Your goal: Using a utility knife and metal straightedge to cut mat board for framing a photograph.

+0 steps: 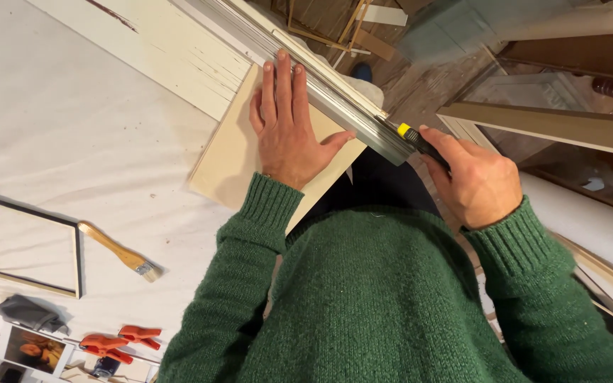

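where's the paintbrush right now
In the head view the paintbrush lies on the white table cover at lower left, between the empty picture frame and the green left sleeve, above the orange clamps.

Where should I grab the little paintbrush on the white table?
Probably by the bare wooden handle of the paintbrush, coming from above. It lies flat on the white table, handle pointing up-left, bristles lower-right beside the empty frame, so the handle is the long, clean part.
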